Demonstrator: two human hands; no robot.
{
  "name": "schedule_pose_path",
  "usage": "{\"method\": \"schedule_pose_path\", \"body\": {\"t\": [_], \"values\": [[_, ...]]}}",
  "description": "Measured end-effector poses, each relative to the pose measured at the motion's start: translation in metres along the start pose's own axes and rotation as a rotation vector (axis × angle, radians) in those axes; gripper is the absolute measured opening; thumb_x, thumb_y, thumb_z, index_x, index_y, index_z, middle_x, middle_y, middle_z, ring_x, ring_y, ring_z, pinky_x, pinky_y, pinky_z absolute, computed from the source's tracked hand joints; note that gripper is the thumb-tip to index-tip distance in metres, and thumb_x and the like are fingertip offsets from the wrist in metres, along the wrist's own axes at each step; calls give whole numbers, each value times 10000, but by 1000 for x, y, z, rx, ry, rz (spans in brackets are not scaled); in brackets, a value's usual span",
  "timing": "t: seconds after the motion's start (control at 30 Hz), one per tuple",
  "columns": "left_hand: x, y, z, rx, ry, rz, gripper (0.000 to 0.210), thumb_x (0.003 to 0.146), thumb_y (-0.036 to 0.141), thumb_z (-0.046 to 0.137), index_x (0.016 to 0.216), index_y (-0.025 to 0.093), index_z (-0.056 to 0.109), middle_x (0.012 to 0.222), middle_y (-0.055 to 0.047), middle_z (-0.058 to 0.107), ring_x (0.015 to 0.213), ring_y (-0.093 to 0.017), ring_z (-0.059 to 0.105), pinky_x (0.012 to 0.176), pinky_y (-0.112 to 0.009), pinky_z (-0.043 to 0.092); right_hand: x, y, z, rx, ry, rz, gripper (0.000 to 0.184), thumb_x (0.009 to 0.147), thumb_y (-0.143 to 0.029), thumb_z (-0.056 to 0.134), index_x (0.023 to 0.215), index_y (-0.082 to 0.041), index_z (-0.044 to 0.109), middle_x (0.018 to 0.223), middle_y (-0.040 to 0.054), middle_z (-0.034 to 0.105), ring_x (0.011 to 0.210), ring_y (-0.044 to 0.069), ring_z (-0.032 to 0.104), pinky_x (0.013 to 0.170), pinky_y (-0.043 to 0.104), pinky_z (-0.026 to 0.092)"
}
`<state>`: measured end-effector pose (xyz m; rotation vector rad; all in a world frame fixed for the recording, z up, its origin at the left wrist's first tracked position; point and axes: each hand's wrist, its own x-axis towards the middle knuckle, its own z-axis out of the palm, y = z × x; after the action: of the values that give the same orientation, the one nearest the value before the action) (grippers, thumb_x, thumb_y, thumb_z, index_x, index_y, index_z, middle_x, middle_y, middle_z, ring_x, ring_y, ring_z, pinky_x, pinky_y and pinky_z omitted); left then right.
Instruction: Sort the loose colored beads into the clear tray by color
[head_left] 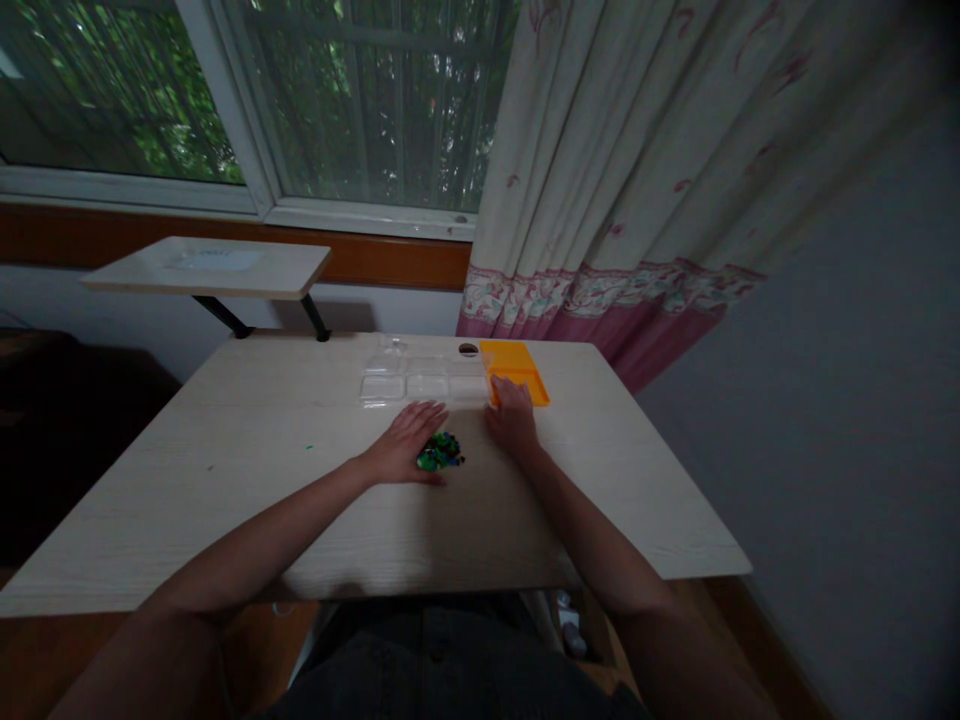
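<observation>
A small heap of green, blue and black pieces (441, 452) lies on the pale wooden table (300, 500); the pieces are too small to name. Curved around the heap's left side, my left hand (405, 445) rests with its fingers stretched out and thumb apart. Beyond it sits a clear plastic tray with several compartments (427, 386). To its right is an orange two-part tray (510, 355). My right hand (514, 412) reaches to the orange tray's near left edge, its fingers over the tray and apparently touching it. What is under those fingertips, if anything, is hidden.
A tiny green piece (309, 447) and a dark speck (211, 467) lie on the table's left part. A raised shelf (217, 265) on black legs stands at the back left. Behind the table hang curtains (600, 200) beside a window (375, 110).
</observation>
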<state>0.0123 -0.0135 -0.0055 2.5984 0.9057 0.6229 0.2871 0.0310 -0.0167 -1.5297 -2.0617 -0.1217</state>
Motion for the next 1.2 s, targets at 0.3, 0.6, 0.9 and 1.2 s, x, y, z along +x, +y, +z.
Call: {"method": "schedule_pose_path", "body": {"t": [0.3, 0.6, 0.9, 1.2], "values": [[30, -2, 3, -8, 107, -36, 1004, 657, 653, 724, 1475, 195, 365, 1548, -159, 299, 1456, -354, 186, 1200, -517, 21, 1, 1, 0, 22, -29, -5, 580, 871, -280, 456, 1424, -113, 397, 1391, 153, 518, 1327, 266, 414, 1178, 510, 165], [-51, 2, -35, 3, 262, -285, 648, 835, 524, 618, 1420, 306, 444, 1527, -79, 365, 1440, -318, 243, 1195, -522, -13, 0, 3, 2, 48, -12, -10, 569, 879, -282, 456, 1417, -106, 405, 1381, 155, 526, 1301, 260, 442, 1173, 499, 195], [-100, -10, -31, -82, 414, -505, 640, 838, 515, 619, 1405, 264, 462, 1532, -128, 323, 1440, -338, 226, 1178, -505, 185, 1, 3, 1, 55, -25, -7, 580, 863, -273, 474, 1415, -103, 413, 1362, 164, 537, 1296, 277, 441, 1165, 508, 209], [-16, -3, 9, -411, 335, -358, 561, 904, 565, 479, 1359, 240, 525, 1468, -116, 432, 1401, -271, 331, 1192, -457, 208, 1, 1, -3, 52, -35, -19, 544, 878, -264, 456, 1402, -120, 436, 1376, 151, 533, 1302, 257, 442, 1169, 486, 223]]}}
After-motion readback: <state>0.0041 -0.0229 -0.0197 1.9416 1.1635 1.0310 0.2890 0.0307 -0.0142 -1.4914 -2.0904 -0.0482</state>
